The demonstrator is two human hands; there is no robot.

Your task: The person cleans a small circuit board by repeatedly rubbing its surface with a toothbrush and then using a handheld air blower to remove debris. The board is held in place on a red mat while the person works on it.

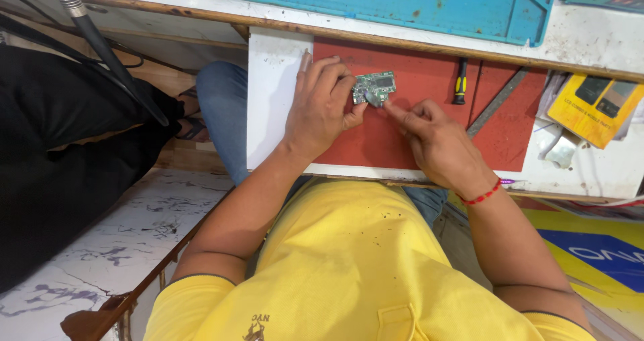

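**Small circuit board pinched over the red mat**

Closest to the camera, a yellow shirt (pixel 349 267) fills the lower frame, and both forearms reach away from it onto a white desk (pixel 272 106). On the right wrist sits a red thread band (pixel 481 195).

Further out, the left hand (pixel 322 106) rests on a red mat (pixel 429 86) and its fingers (pixel 345 86) are clamped on the left edge of a green circuit board (pixel 374 87), thumb below and fingertips above, so the board is held just above or on the mat; which of the two cannot be told. The right hand (pixel 436 136) lies to the right, its fingers mostly curled together, with the forefinger stretched out so that its tip touches, or all but touches, a grey round part at the board's lower edge.

The grip looks narrow, taking only one edge. Pressure from the forefinger at the opposite corner could tilt or twist the board out of the pinch, and a slip there could scrape the small parts on its face.

Beyond the hands, a yellow-and-black screwdriver (pixel 460 83) lies on the mat, well apart from the board, beside a grey metal ruler (pixel 496 103). Farther right sits a yellow box (pixel 594 109), and at the far edge lies a blue work mat (pixel 376 2).
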